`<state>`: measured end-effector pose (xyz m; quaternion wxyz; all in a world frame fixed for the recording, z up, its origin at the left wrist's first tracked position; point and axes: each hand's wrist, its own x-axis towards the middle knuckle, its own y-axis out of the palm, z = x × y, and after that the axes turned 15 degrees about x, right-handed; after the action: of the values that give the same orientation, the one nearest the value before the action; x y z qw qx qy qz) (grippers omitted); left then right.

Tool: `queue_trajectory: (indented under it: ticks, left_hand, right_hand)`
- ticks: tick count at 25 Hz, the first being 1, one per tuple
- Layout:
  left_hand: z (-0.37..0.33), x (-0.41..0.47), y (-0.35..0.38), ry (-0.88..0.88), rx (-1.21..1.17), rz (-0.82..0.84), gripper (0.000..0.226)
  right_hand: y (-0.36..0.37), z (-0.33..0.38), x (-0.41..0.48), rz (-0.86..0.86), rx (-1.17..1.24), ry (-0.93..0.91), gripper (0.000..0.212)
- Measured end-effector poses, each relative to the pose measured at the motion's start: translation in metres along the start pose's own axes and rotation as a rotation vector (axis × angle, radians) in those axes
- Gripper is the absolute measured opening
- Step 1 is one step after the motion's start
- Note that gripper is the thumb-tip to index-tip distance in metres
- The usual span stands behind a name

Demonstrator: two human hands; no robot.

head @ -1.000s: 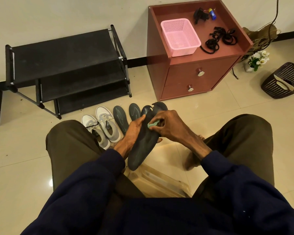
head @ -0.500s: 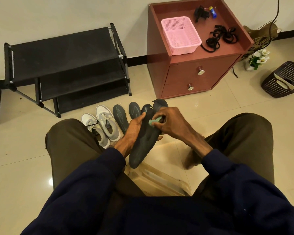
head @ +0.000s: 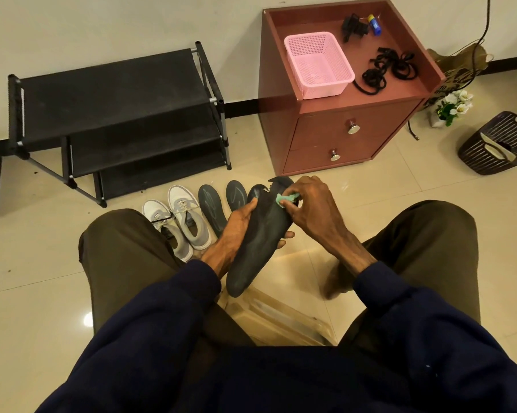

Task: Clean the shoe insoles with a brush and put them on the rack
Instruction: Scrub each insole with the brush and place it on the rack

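Observation:
My left hand (head: 236,231) grips a dark grey insole (head: 257,242) from its left side and underneath, tilted with the toe end pointing away from me. My right hand (head: 314,207) is closed on a small green brush (head: 285,198), pressed against the upper part of that insole. Two more dark insoles (head: 211,208) lie flat on the floor beyond, and a third (head: 255,190) shows partly behind the held one. The black three-tier shoe rack (head: 114,114) stands against the wall at the left, its shelves bare.
A pair of grey and white sneakers (head: 177,225) sits on the floor left of the insoles. A reddish cabinet (head: 340,126) carries a pink basket (head: 319,64) and black laces (head: 385,70). A dark slatted basket (head: 498,144) lies at the right. My knees frame the hands.
My right hand has slid the brush up the insole, from its middle toward the toe end. The left hand keeps the same hold.

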<state>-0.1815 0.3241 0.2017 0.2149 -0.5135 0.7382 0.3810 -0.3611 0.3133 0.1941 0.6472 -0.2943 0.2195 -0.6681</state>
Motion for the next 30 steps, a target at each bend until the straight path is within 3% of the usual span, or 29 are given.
queue_trajectory:
  ticks: [5, 10, 15, 19, 21, 24, 26, 30]
  left_hand:
    - [0.000, 0.000, 0.002, 0.043, 0.012, -0.018, 0.039]
    - [0.002, 0.002, 0.001, -0.017, -0.015, 0.011, 0.067]
    - [0.001, 0.007, -0.002, 0.034, 0.021, -0.034, 0.039]
    - [0.003, 0.008, -0.002, 0.023, -0.002, 0.043, 0.062]
    - [0.004, 0.005, -0.002, 0.004, 0.008, 0.060, 0.069]
    - [0.004, 0.010, -0.003, 0.033, -0.013, -0.015, 0.041]
    - [0.001, 0.008, -0.002, 0.055, -0.020, -0.032, 0.036]
    - [0.000, 0.002, 0.001, -0.020, -0.024, 0.012, 0.063]
  right_hand:
    - [0.005, 0.020, -0.013, 0.350, 0.168, -0.067, 0.017]
    - [-0.004, -0.002, 0.002, 0.011, -0.062, 0.021, 0.022]
    - [0.003, 0.019, -0.014, 0.330, 0.182, -0.099, 0.017]
    - [-0.003, 0.001, 0.001, 0.025, 0.022, -0.071, 0.019]
    - [-0.004, 0.000, 0.000, -0.064, 0.050, -0.053, 0.018]
    - [0.006, 0.020, -0.012, 0.180, 0.205, -0.107, 0.019]
    - [0.007, 0.026, -0.013, 0.276, 0.208, -0.121, 0.019]
    - [-0.010, 0.003, 0.002, 0.003, 0.001, -0.031, 0.021]
